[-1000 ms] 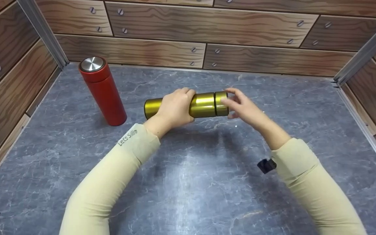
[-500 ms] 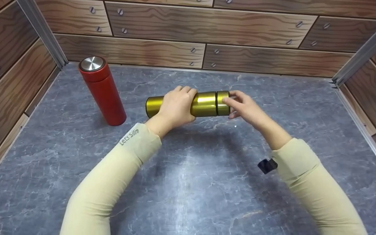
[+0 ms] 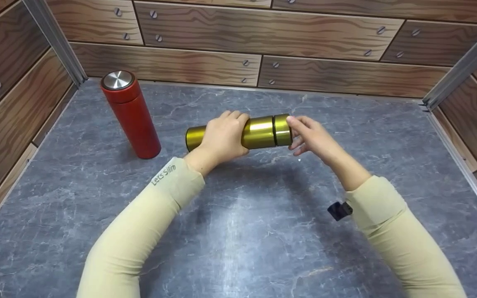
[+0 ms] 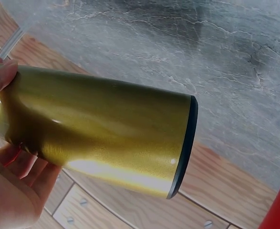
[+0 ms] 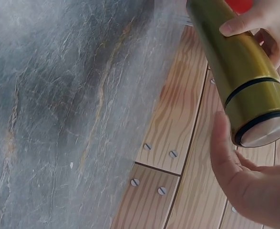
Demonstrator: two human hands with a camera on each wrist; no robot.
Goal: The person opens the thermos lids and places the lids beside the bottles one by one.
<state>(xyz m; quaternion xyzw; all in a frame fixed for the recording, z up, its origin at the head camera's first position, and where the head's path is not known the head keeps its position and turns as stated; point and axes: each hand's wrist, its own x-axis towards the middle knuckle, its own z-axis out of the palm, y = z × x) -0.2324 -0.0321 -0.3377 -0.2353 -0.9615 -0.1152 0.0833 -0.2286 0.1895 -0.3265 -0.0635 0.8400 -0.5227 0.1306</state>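
Observation:
A gold thermos bottle (image 3: 259, 131) with a black ring below its lid is held sideways over the table. My left hand (image 3: 224, 134) grips its body around the middle, thumb and fingers on opposite sides in the left wrist view. Toward the right end sits the bottle's lid (image 5: 261, 105), topped by a silver disc. My right hand (image 3: 311, 136) is at this lid, its thumb right at the lid's edge and the other fingers loosely bent below. That disc shows uncovered in the right wrist view. A red thermos bottle (image 3: 133, 118) stands upright left of the hands.
The grey marbled tabletop (image 3: 263, 231) is bordered by wood-patterned panels (image 3: 205, 31) at the back and sides, with metal frame posts at the corners. A small black device (image 3: 340, 210) hangs at the right sleeve.
My right thumb has shifted up to the lid's upper edge while the fingers dropped lower. The gold thermos tilts up slightly at its lid end. My left hand keeps its grip.

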